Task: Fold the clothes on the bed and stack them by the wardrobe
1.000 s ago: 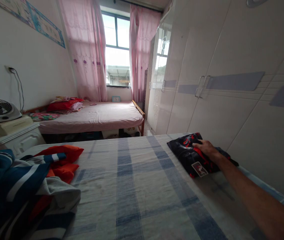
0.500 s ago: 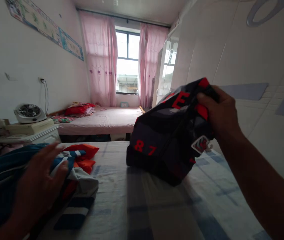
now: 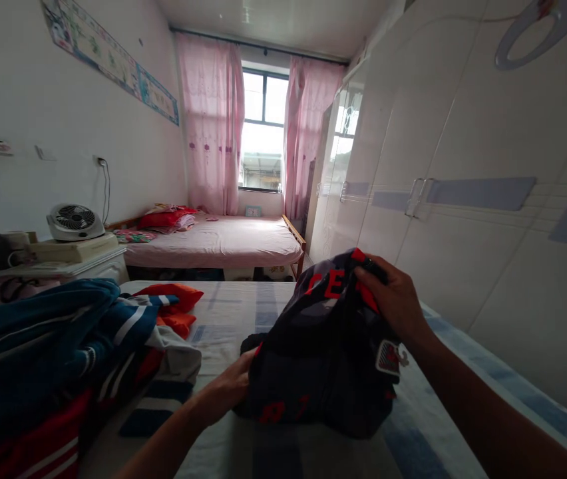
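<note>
A dark bag point(image 3: 313, 352) with red letters and numbers stands on the checked bed sheet in front of me. Its top corner is pinched by my right hand point(image 3: 393, 296), the fingers closed round the fabric and a red edge. Low on the bag's left side, my left hand point(image 3: 231, 386) grips it, with the fingertips partly hidden behind the cloth. A patterned tag point(image 3: 388, 358) hangs on the right side below my right hand. To the left lies a heap of clothes, with a teal striped garment point(image 3: 54, 326) on top and an orange garment point(image 3: 176, 322) behind.
Under all this is a bed with a blue and white checked sheet point(image 3: 223, 313). A pink bed point(image 3: 233, 239) stands by the window. White wardrobes point(image 3: 443, 266) line the right. At left, a fan point(image 3: 74, 221) rests on a box on a white cabinet point(image 3: 106, 263).
My left hand has left the clothes heap and moved right onto the bag's left side. The bag is lower and nearer, still held by my right hand. The view has shifted slightly.
</note>
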{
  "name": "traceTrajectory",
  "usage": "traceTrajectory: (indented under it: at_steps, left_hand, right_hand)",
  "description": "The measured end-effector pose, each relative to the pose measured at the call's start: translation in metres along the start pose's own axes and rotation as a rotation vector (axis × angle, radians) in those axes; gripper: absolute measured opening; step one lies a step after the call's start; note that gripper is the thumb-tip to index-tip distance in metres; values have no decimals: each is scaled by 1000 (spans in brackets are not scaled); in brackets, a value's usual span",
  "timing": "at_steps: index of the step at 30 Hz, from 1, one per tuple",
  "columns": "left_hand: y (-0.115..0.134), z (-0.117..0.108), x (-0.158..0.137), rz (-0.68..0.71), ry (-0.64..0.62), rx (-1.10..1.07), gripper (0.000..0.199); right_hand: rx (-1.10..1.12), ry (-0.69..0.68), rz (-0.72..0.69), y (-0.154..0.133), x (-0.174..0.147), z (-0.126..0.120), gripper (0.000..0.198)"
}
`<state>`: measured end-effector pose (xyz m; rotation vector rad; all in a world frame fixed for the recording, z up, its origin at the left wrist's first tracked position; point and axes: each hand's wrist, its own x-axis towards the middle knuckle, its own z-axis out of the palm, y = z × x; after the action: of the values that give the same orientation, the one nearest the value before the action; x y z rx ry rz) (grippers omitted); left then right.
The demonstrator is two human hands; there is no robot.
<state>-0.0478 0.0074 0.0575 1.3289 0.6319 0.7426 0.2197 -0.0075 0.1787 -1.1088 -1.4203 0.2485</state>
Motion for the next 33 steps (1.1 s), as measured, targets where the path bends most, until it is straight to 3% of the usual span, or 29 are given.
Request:
traceTrajectory:
  at_steps: [4,7,11,14,16,19,21,23,24,26,28,30,33]
  left_hand:
    - [-5,24,-5,-114,-53,-150,52]
    - [20,28,-16,-22,105,-190,50]
    - [98,6,-44,173,468,24,59]
    - [160,-17,-65,427,978,286,52]
    - [187,-33,-75,474,1271,489,51]
    - [200,-64,-78,392,1445,791,48]
    - [190,-93,-76,258,1463,1130,48]
    - [169,-123,-73,35,1365,1477,55]
    - [155,-135,-73,-3,1256,1628,58]
    - [126,-151,-74,57,1114,1868,58]
    - [98,-152,-75,150,999,1964,56]
    - [74,-143,-75,219,872,1922,52]
    - [45,-124,-68,161,716,1739,50]
  right_hand:
    - [-20,49,-40,-10,-9,8,27]
    - [-32,107,-113,-26,-10,5,27]
    - [-59,417,-251,-46,6,-20,29]
    - [-102,566,-372,-50,22,-38,25]
    - [-164,543,-448,-46,30,-38,23]
    - [-327,361,-486,-34,34,-19,25]
    - [-472,221,-465,-19,34,1,28]
    - [-626,76,-435,1,30,17,33]
    - [-689,9,-406,13,25,23,36]
    - [-753,-98,-283,42,12,29,40]
    - [-705,-181,-37,75,-7,29,43]
    - [-609,-253,234,107,-27,25,45]
    - [-521,-301,495,143,-50,20,51]
